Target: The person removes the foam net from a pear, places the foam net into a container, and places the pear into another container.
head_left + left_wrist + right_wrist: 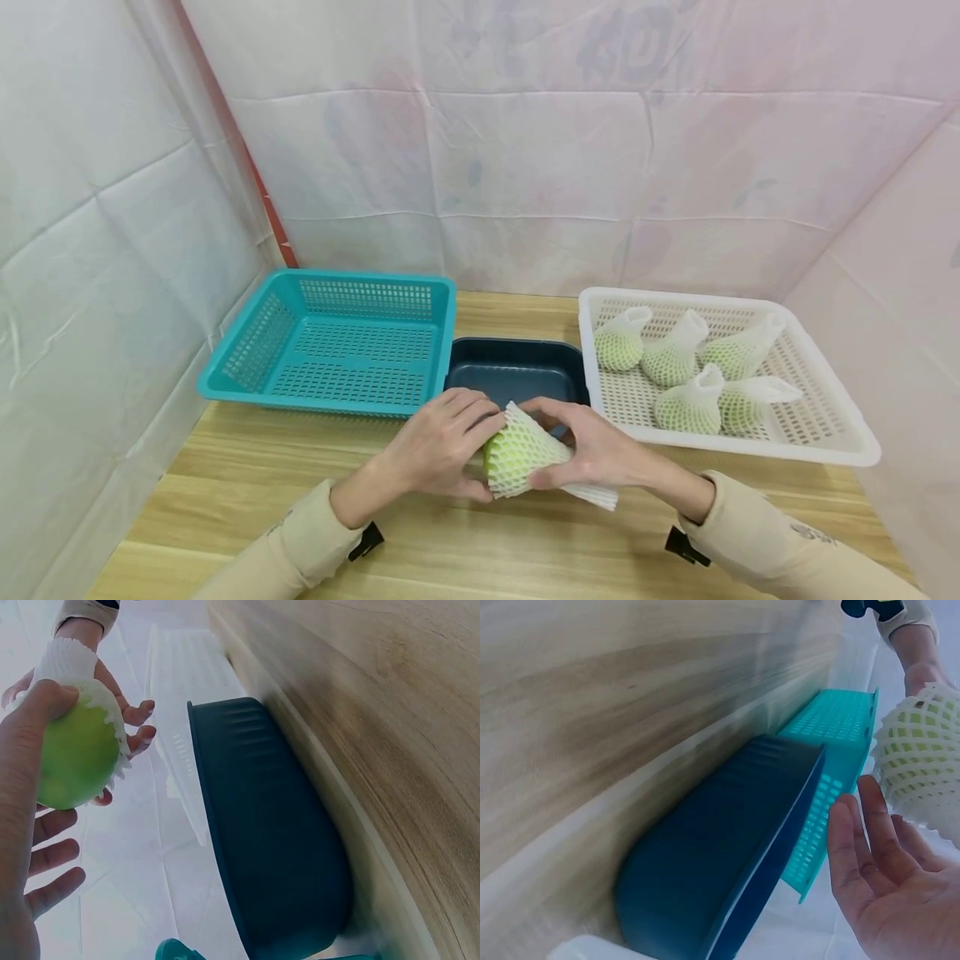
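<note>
Between the two hands is a round green fruit (79, 754), partly covered by a white foam net sleeve (525, 454) whose narrow tail points to the lower right in the head view. My left hand (446, 442) holds the fruit at its bare end, with the thumb on the green skin by the net's edge. Around the sleeved side, my right hand (592, 446) grips the netting between thumb and fingers. Both hands are in front of a dark blue tray (517, 377), above the wooden table (420, 542).
To the left stands a teal perforated basket (352, 342) with nothing in it. A white perforated basket (817, 417) at the right contains several green fruits (690, 408) in foam nets. Pale cloth sheets (525, 167) hang behind and at both sides.
</note>
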`<state>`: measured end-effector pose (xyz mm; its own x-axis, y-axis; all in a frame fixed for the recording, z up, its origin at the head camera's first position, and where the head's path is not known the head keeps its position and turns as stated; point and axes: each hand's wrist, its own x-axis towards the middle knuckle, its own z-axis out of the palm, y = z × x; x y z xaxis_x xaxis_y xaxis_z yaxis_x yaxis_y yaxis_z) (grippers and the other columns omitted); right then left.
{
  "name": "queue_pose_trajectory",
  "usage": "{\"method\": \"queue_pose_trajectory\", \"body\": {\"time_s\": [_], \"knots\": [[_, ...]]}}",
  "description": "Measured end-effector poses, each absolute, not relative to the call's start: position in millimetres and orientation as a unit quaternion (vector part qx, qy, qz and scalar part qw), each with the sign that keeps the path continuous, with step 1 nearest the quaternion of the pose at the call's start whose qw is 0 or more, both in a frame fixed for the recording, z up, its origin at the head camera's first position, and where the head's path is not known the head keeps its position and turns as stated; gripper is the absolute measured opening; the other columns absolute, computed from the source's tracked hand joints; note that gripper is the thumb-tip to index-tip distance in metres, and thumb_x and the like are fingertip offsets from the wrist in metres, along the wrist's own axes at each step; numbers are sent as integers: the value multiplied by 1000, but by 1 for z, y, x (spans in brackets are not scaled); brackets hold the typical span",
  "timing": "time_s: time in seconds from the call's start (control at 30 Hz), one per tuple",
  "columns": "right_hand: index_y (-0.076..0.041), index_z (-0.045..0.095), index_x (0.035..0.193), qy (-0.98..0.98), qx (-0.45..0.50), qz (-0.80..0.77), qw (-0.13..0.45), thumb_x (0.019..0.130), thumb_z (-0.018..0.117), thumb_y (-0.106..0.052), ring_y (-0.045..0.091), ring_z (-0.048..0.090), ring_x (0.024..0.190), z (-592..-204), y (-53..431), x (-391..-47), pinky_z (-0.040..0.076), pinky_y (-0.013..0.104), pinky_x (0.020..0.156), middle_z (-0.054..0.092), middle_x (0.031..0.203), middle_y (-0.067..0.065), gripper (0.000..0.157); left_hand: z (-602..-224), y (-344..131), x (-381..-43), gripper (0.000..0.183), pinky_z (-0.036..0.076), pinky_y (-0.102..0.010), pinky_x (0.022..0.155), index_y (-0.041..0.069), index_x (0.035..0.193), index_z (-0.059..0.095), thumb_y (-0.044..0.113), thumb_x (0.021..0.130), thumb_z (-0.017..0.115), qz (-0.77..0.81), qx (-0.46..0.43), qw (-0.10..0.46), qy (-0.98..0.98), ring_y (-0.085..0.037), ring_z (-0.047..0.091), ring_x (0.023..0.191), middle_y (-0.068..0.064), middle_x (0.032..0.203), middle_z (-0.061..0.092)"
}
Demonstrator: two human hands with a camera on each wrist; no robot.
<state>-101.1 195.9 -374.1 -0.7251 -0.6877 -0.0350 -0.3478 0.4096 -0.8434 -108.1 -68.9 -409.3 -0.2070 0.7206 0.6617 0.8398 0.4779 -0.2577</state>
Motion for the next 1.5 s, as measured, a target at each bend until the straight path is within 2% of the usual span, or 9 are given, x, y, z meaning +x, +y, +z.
{"method": "queue_pose_trajectory", "body": {"time_s": [0.23,0.5,0.73,0.87,0.97,1.07,1.2,1.3,1.5], "knots": [[-15,52,151,834,-322,-422,147,84,86,-32,10,67,106,-367,198,-96,62,28,86,71,122,1,77,-409,-74,-110,93,60,-29,93,10,113,73,79,53,85,-99,-499,380,-773,-17,69,99,-1,105,74],[-28,47,156,876,-328,-348,61,79,89,-48,17,67,117,-357,206,-87,62,33,89,67,138,-7,90,-408,-78,-111,93,61,-30,91,9,116,73,76,53,86,-112,-491,375,-779,-18,70,97,-2,105,75],[-29,48,156,912,-334,-224,-83,72,85,-71,18,67,125,-353,210,-73,62,37,83,64,145,-5,101,-408,-82,-112,93,61,-30,89,8,117,73,74,53,87,-123,-486,371,-781,-18,70,97,-2,106,75],[-25,51,155,907,-348,-179,-154,68,85,-73,21,68,121,-356,210,-69,61,38,77,66,140,-2,105,-409,-83,-112,94,62,-31,88,8,116,73,75,51,87,-127,-484,376,-780,-18,70,96,-2,105,76],[-21,55,152,894,-368,-153,-202,72,81,-75,22,69,120,-359,210,-68,63,42,79,67,139,-1,100,-409,-84,-112,94,62,-31,87,8,115,74,75,51,87,-127,-482,380,-779,-18,70,95,-2,104,76],[-16,62,146,872,-392,-134,-261,84,66,-77,25,70,118,-362,209,-68,64,47,84,70,135,2,87,-408,-85,-113,93,62,-31,87,8,115,74,74,51,87,-127,-480,382,-779,-18,69,95,-2,103,76],[-10,71,134,834,-417,-114,-344,95,49,-74,31,72,110,-365,208,-71,62,48,84,75,126,7,78,-408,-86,-113,93,62,-31,86,8,115,73,72,49,87,-128,-477,384,-780,-18,69,95,-2,103,75],[-9,74,128,810,-428,-92,-389,97,50,-68,32,73,104,-368,210,-74,61,48,79,77,119,10,71,-408,-87,-114,93,62,-31,84,8,114,73,71,48,88,-129,-474,386,-781,-18,69,94,-2,102,75],[-9,77,120,782,-448,-49,-430,97,57,-57,32,74,92,-372,212,-77,62,48,71,78,104,10,57,-409,-89,-113,92,62,-31,82,8,114,73,69,47,88,-123,-468,385,-786,-18,68,92,-1,102,75]]}}
